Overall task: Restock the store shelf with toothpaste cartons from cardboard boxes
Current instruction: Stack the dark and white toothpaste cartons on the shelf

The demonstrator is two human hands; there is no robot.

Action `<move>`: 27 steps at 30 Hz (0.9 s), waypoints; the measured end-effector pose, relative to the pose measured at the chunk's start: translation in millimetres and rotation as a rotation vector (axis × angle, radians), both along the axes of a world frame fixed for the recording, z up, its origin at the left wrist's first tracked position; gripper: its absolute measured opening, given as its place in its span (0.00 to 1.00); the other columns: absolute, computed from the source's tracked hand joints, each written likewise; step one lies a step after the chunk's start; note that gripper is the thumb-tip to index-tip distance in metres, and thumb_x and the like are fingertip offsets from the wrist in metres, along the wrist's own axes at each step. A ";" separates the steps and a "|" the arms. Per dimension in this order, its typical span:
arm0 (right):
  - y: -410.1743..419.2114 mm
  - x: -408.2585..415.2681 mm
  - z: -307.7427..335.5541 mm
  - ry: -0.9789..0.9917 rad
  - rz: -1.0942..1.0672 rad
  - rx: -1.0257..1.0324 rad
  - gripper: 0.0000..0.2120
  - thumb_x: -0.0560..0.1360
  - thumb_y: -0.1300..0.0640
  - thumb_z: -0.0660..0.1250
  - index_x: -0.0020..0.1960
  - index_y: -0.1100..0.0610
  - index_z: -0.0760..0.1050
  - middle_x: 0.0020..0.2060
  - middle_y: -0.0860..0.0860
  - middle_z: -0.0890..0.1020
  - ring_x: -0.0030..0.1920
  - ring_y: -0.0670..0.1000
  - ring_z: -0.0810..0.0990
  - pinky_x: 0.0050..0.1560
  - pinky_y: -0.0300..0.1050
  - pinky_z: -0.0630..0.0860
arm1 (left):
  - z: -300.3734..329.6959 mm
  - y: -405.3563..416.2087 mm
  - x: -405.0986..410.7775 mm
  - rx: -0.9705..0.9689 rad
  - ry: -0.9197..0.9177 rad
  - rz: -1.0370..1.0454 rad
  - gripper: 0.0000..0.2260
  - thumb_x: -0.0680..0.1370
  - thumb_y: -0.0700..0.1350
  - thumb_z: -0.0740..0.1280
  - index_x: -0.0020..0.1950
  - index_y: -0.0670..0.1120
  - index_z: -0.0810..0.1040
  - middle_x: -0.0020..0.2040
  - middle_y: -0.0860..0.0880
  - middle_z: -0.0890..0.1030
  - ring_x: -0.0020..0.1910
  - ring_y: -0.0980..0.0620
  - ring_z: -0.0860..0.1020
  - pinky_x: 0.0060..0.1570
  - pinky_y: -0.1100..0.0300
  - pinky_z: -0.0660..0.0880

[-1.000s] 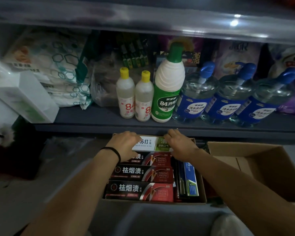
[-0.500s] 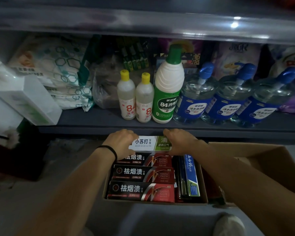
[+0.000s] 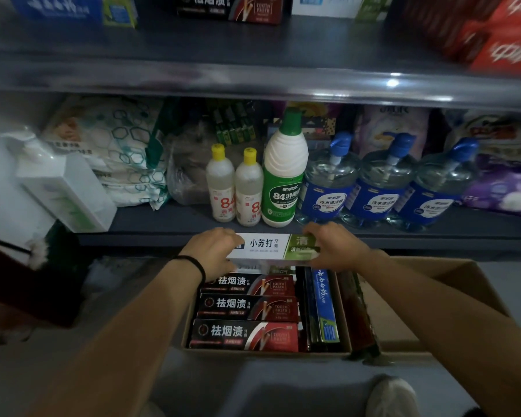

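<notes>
I see both forearms reaching forward and slightly inward, wrists level, meeting over the far end of the cardboard box (image 3: 345,323). My left hand (image 3: 212,251), a dark band at its wrist, curls its fingers over the left end of the white-and-green toothpaste carton (image 3: 272,247); my right hand (image 3: 333,246) grips the green right end the same way, knuckles up. The carton lies level between them, lengthwise left to right, raised above the box and just in front of the front edge of the lower shelf (image 3: 169,224). Under it, three dark red toothpaste cartons (image 3: 247,308) lie stacked flat along the box's left side, and a blue carton (image 3: 325,308) stands on edge beside them toward its right wall.
</notes>
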State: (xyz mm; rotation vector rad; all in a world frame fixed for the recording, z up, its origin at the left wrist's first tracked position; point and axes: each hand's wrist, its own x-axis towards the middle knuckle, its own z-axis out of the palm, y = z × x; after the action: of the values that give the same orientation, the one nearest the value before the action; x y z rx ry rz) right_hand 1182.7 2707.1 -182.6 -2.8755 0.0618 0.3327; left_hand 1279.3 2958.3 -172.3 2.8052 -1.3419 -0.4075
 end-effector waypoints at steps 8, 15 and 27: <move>-10.6 -32.9 52.9 -0.110 -0.017 0.033 0.23 0.67 0.53 0.75 0.59 0.54 0.71 0.46 0.48 0.80 0.44 0.48 0.78 0.43 0.45 0.78 | 42.3 -2.2 -11.0 -0.091 -0.078 -0.021 0.26 0.73 0.49 0.71 0.70 0.50 0.68 0.65 0.51 0.71 0.64 0.50 0.68 0.60 0.53 0.71; -11.9 -56.2 106.6 -0.188 0.000 -0.055 0.25 0.68 0.52 0.73 0.62 0.54 0.70 0.47 0.49 0.81 0.44 0.49 0.78 0.39 0.44 0.73 | 91.6 -0.1 -17.1 -0.097 -0.145 -0.029 0.28 0.71 0.50 0.72 0.70 0.51 0.68 0.64 0.51 0.72 0.65 0.50 0.68 0.60 0.53 0.70; -11.6 -83.1 221.1 -0.430 -0.005 -0.132 0.22 0.68 0.55 0.71 0.60 0.55 0.70 0.47 0.51 0.80 0.44 0.53 0.79 0.43 0.51 0.77 | 223.7 -2.0 -26.4 -0.138 -0.361 -0.034 0.36 0.70 0.55 0.73 0.74 0.49 0.63 0.71 0.50 0.67 0.70 0.50 0.65 0.67 0.52 0.67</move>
State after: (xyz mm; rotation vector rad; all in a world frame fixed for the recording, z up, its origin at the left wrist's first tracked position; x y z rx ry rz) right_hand 1099.6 2695.5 38.5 -3.0059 0.0134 -0.3043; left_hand 1252.9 2956.2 51.3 2.8347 -1.4098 0.1975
